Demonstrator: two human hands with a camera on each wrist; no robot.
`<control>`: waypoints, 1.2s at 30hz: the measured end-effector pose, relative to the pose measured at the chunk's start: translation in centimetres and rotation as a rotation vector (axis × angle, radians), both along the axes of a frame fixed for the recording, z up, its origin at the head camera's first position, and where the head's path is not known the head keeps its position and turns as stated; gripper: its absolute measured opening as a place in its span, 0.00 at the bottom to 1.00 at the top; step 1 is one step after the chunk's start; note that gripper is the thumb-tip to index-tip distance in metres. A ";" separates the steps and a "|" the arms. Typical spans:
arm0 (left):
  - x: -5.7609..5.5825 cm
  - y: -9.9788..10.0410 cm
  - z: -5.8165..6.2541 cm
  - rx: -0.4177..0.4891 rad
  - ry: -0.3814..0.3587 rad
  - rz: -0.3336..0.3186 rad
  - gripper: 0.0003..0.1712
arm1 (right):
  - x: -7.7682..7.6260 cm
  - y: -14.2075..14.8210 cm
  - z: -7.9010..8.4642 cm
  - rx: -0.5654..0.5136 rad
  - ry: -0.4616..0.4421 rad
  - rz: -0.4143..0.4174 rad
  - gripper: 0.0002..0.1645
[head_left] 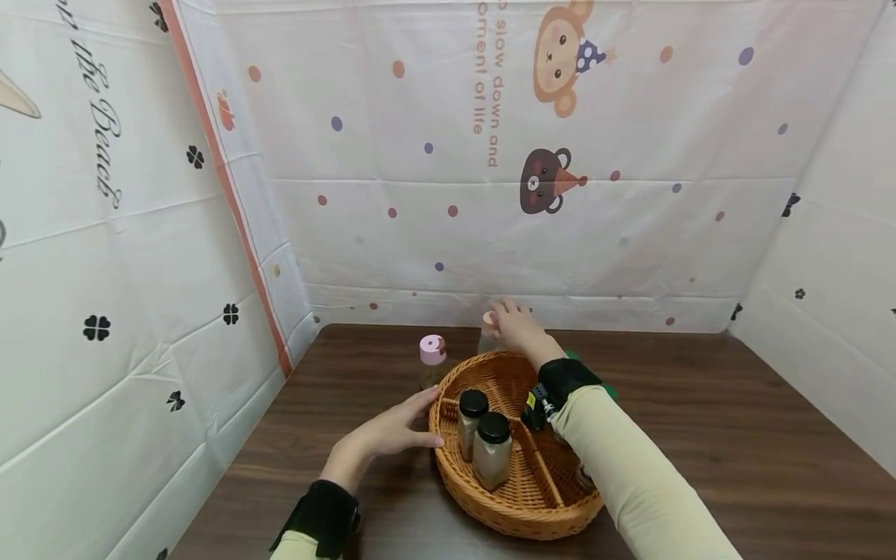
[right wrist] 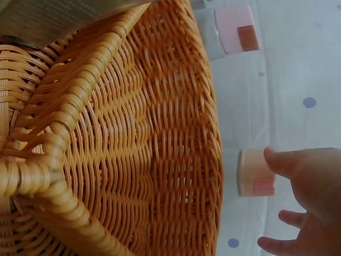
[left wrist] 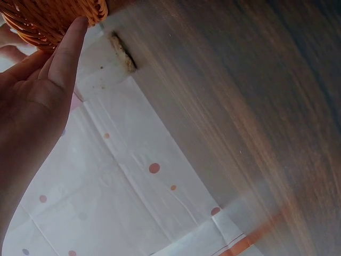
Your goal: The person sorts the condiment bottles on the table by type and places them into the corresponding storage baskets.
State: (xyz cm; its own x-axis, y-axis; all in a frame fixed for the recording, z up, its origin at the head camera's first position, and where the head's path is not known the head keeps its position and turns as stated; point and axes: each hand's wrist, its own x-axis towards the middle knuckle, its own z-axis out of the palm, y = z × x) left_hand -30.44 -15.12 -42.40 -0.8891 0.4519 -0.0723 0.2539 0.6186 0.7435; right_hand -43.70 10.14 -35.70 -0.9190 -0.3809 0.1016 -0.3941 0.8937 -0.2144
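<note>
A round wicker basket with inner dividers sits on the table. My left hand is at its left rim, fingers extended and thumb apart; in the left wrist view the straight fingers lie against the wicker. My right hand reaches over the far rim to a clear bottle with a peach cap. Its thumb is right at the cap's edge, the other fingers spread apart. Two black-capped glass jars stand in the basket's left compartment. Behind the basket's left side is a pink-capped bottle.
Partly hidden under the right forearm, a jar sits in the basket's right compartment. Something green shows beyond the right wrist. White printed sheets hang around the dark wooden table.
</note>
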 end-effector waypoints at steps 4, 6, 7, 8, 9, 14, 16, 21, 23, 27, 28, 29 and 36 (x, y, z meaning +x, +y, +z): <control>-0.1 0.0 -0.1 -0.003 0.005 -0.004 0.50 | -0.1 -0.2 -0.2 0.044 -0.015 0.027 0.34; -0.1 0.0 -0.1 -0.009 0.005 -0.001 0.50 | -0.1 -0.3 -0.2 0.016 -0.027 0.024 0.30; -0.1 0.0 -0.1 -0.010 0.004 0.001 0.50 | -0.1 -0.4 -0.2 -0.006 -0.031 0.017 0.27; -0.1 0.0 0.0 -0.011 0.002 0.004 0.50 | -0.1 -0.4 -0.2 -0.029 -0.027 0.007 0.25; -0.1 0.0 0.0 -0.012 0.000 0.005 0.50 | -0.2 -0.5 -0.2 -0.048 -0.028 -0.006 0.23; -0.1 0.1 0.0 -0.015 -0.005 0.005 0.50 | -0.4 -0.5 -0.3 -0.062 -0.002 -0.055 0.20; -0.1 0.1 0.0 -0.018 -0.003 0.004 0.50 | -0.5 -0.5 -0.3 -0.053 0.012 -0.061 0.22; -0.1 0.2 0.0 -0.020 -0.005 0.007 0.50 | -0.4 -0.4 -0.4 -0.040 0.062 -0.071 0.28; -0.2 0.2 0.0 -0.017 -0.007 0.003 0.50 | -0.3 -0.2 -0.5 -0.050 0.089 -0.077 0.27; -0.3 0.4 0.0 -0.007 -0.007 -0.008 0.50 | -0.4 0.3 -0.4 -0.111 0.125 -0.099 0.22; -0.3 0.4 0.0 -0.006 -0.006 -0.010 0.50 | -0.5 0.4 -0.3 -0.132 0.125 -0.107 0.22; -0.2 0.4 0.0 -0.006 -0.006 -0.010 0.50 | -0.6 0.5 -0.2 -0.150 0.127 -0.113 0.22; 0.0 0.2 0.0 -0.002 -0.016 -0.003 0.50 | -0.2 0.9 0.9 -0.250 0.159 -0.157 0.28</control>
